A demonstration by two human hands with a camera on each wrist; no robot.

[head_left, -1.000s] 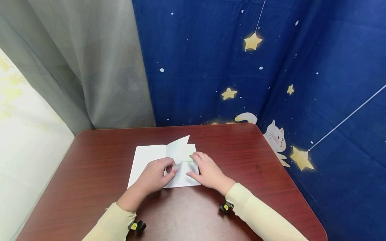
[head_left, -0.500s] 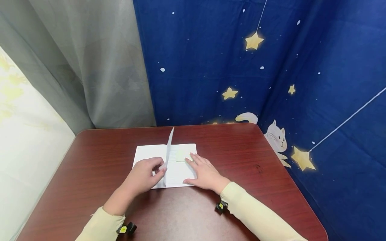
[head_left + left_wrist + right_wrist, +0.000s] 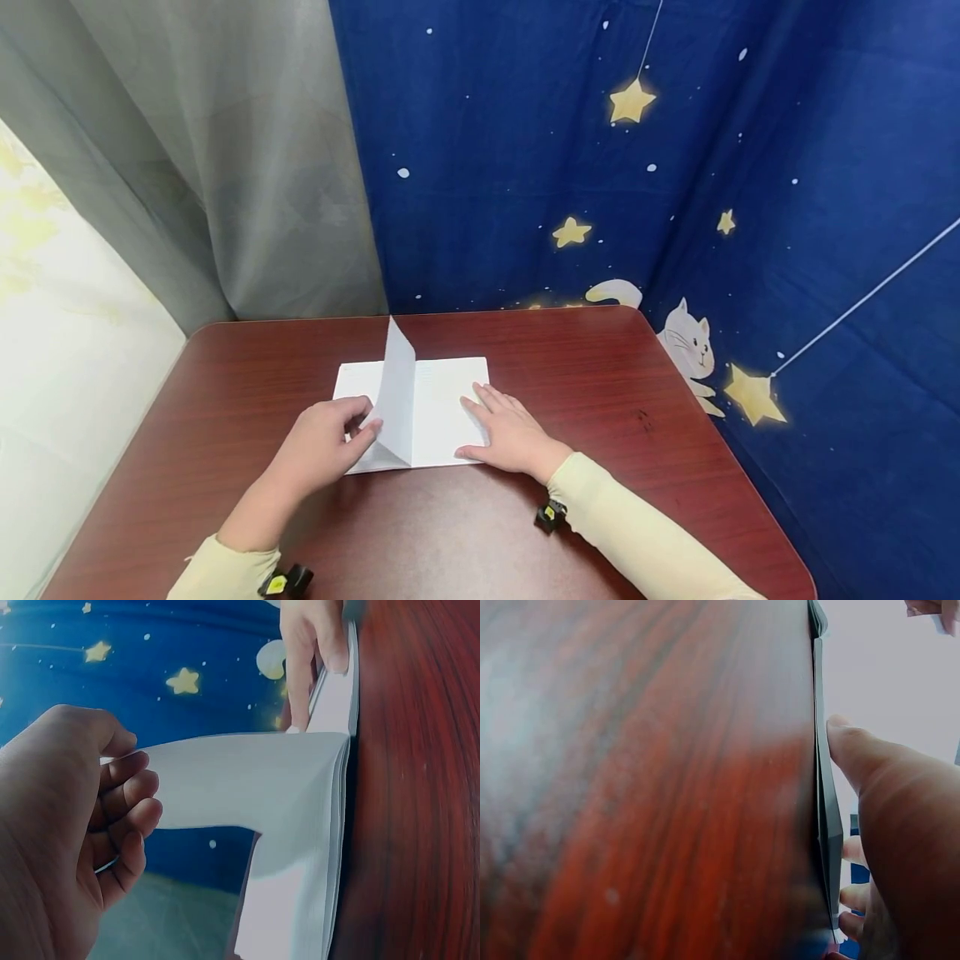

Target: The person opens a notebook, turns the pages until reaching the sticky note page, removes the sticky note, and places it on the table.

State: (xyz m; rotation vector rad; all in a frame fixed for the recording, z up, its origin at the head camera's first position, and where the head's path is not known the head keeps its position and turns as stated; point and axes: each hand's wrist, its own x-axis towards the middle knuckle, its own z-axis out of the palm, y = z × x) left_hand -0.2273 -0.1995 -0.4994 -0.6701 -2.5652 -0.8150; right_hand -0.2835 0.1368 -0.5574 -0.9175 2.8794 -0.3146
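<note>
An open notebook (image 3: 444,421) with white pages lies on the table. One raised leaf (image 3: 397,396) stands up from its spine, tilted toward the left side. My left hand (image 3: 318,442) pinches the free edge of this leaf between thumb and fingers. In the left wrist view the leaf (image 3: 225,780) stretches from the fingertips to the spine. My right hand (image 3: 516,433) rests with spread fingers on the outer part of the right page. Its thumb (image 3: 855,746) lies near the notebook's lower edge in the right wrist view.
The reddish-brown wooden table (image 3: 600,375) extends around the notebook on all sides. Behind it hang a grey curtain (image 3: 285,167) and a blue curtain (image 3: 487,167) with stars and a white cat. Both wrists carry small black cameras (image 3: 551,515).
My left hand has moved left, swinging the leaf from the right side past upright to the left. The right hand has settled on the right page, where a pale green patch no longer shows.
</note>
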